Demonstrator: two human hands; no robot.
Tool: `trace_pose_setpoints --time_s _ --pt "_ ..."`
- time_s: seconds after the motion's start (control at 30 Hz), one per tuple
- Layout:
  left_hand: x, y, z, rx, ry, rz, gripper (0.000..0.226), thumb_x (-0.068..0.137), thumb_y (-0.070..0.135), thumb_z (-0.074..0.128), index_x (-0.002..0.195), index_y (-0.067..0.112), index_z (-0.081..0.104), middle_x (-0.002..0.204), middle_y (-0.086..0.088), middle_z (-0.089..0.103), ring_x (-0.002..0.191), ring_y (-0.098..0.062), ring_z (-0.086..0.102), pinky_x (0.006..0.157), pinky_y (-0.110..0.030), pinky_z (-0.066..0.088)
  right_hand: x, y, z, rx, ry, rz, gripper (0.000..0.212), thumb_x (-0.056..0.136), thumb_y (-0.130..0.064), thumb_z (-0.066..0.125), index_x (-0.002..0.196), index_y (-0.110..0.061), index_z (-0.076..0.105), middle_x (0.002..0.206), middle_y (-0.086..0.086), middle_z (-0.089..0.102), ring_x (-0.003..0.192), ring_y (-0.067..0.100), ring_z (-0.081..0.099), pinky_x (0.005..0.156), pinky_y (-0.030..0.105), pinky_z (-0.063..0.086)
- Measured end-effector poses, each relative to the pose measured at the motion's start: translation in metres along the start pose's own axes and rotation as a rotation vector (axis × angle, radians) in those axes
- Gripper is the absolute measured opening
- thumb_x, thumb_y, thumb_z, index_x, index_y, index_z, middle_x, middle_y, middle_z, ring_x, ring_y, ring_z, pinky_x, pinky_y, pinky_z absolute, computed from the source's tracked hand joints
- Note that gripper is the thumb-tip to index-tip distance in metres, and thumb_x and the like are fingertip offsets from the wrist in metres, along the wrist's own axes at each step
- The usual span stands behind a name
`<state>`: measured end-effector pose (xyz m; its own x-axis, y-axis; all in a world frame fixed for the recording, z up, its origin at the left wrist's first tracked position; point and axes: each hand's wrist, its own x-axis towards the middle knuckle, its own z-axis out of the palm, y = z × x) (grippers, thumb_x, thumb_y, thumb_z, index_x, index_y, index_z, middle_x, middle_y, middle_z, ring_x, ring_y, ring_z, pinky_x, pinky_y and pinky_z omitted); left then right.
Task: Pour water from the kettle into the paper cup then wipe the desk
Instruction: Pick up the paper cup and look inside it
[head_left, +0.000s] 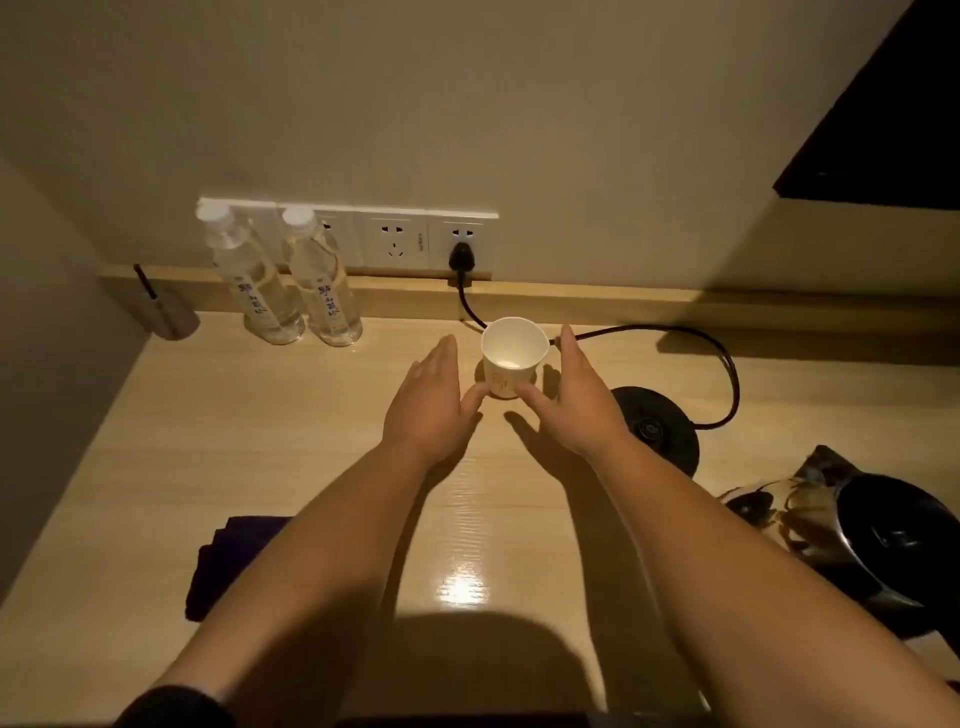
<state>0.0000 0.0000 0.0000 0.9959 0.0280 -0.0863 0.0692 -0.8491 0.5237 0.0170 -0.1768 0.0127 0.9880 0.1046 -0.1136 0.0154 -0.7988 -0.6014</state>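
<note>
A white paper cup (513, 358) stands upright on the wooden desk (291, 447), near the back wall. My left hand (432, 406) lies just left of it and my right hand (575, 402) just right of it, fingers straight and flat, both thumbs touching the cup's lower front. Neither hand wraps around the cup. The dark metal kettle (878, 545) sits off its base at the right edge, lid side facing me. A dark folded cloth (223, 564) lies at the near left, partly hidden by my left forearm.
The round black kettle base (658, 430) sits right of my right wrist, its cord (724, 364) looping back to a wall socket (461, 254). Two clear water bottles (291, 280) stand at the back left, beside a small holder (169, 314). A dark screen (883, 119) hangs upper right.
</note>
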Motion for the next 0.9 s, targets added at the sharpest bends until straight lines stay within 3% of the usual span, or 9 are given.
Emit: trace_pose_setpoints --time_s 0.13,0.27,0.4,0.57,0.9 --pt "0.017 -0.002 0.010 -0.092 -0.023 0.002 0.069 0.099 0.044 0.043 0.154 0.020 0.008 0.159 -0.003 0.023 0.143 -0.024 0.027 0.108 -0.041 0.034 0.010 0.005 0.015 0.137 0.022 0.038 0.095 0.081 -0.054 0.064 0.152 -0.022 0.008 0.157 0.002 0.028 0.140 0.025 0.032 0.102 0.040 0.038" --pt "0.027 0.002 0.018 -0.171 -0.008 0.112 0.059 0.099 0.034 0.047 0.150 0.023 0.021 0.142 -0.004 0.050 0.119 -0.025 0.054 0.089 -0.037 0.048 0.016 0.009 0.024 0.241 0.069 0.000 0.079 0.083 -0.046 0.068 0.146 -0.025 0.026 0.146 0.000 0.043 0.130 0.021 0.043 0.096 0.032 0.041" --pt "0.023 0.005 0.020 -0.260 0.011 0.123 0.049 0.099 0.025 0.047 0.146 0.023 0.032 0.131 -0.004 0.059 0.113 -0.023 0.057 0.086 -0.033 0.046 0.014 0.009 0.027 0.277 0.061 -0.002 0.070 0.086 -0.034 0.067 0.144 -0.022 0.029 0.141 0.002 0.048 0.126 0.021 0.046 0.092 0.027 0.040" --pt "-0.001 0.006 0.019 -0.277 0.032 0.100 0.047 0.099 0.026 0.049 0.144 0.020 0.036 0.131 -0.004 0.059 0.114 -0.023 0.057 0.086 -0.031 0.045 -0.009 0.005 0.025 0.262 0.063 0.008 0.068 0.088 -0.030 0.066 0.144 -0.022 0.029 0.140 0.002 0.049 0.125 0.021 0.047 0.091 0.026 0.039" --pt "-0.084 0.021 0.017 -0.264 0.024 0.090 0.046 0.100 0.027 0.049 0.143 0.017 0.037 0.134 -0.005 0.058 0.118 -0.025 0.055 0.084 -0.028 0.041 -0.090 0.005 0.020 0.292 0.046 0.040 0.068 0.087 -0.028 0.067 0.144 -0.021 0.031 0.140 0.003 0.049 0.128 0.023 0.046 0.098 0.035 0.041"
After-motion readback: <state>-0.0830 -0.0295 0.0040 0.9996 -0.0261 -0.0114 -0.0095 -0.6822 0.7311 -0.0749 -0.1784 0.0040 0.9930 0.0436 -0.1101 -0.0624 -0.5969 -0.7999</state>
